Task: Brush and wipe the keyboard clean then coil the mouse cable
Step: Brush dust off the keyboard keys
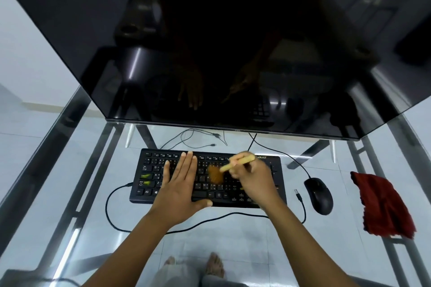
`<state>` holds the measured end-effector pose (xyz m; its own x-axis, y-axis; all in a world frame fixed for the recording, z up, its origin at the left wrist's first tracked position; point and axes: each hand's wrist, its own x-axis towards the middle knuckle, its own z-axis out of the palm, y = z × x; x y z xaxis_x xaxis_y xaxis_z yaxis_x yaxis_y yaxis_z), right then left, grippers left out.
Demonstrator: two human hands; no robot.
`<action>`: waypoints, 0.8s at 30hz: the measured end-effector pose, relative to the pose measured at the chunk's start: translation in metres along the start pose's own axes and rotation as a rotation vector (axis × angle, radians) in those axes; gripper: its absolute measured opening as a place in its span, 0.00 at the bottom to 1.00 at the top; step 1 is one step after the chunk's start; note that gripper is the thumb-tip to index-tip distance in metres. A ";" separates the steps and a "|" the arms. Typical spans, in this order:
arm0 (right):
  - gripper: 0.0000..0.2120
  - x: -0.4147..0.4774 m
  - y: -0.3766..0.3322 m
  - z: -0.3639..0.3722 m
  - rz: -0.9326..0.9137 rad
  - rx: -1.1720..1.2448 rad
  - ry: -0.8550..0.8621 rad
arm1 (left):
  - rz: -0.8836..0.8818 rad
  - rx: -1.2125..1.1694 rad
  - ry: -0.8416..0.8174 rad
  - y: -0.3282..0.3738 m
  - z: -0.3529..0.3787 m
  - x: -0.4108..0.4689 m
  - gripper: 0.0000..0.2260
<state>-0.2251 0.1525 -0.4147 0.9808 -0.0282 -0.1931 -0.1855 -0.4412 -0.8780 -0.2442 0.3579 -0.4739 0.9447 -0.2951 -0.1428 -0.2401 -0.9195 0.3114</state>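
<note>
Brushed centre of keyboard point(233, 193) on glass desk point(77, 212) with brush point(229, 166) pinched in right hand point(254, 179); braced left keys with flat left hand point(179, 184), fingers together. Left cloth point(384, 205) idle right of mouse point(319, 196), mouse cable point(286, 156) uncoiled (wiping, coiling judged outstanding).

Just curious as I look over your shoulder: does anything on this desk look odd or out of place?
Green smears sit on two keys at the left end of the keyboard; dirt or stickers, I cannot tell. A USB plug lies loose on the glass desk beside the mouse, plugged into nothing.
</note>
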 end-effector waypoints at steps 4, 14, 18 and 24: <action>0.05 0.011 -0.006 0.003 0.068 0.175 0.100 | -0.058 -0.122 0.172 -0.009 -0.004 -0.008 0.52; 0.05 -0.002 -0.018 0.035 -0.325 -0.307 -0.126 | -0.261 -0.193 0.195 -0.047 -0.002 -0.043 0.52; 0.06 -0.019 -0.020 0.053 -0.351 -0.154 -0.031 | -0.295 -0.217 0.196 -0.064 -0.009 -0.051 0.54; 0.08 -0.039 -0.031 0.079 -0.358 -0.134 -0.177 | -0.210 -0.245 0.121 -0.094 -0.013 -0.051 0.59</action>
<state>-0.2623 0.2384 -0.4142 0.9542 0.2974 0.0315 0.1862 -0.5086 -0.8406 -0.2671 0.4630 -0.4841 0.9910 -0.0596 -0.1195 0.0091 -0.8628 0.5054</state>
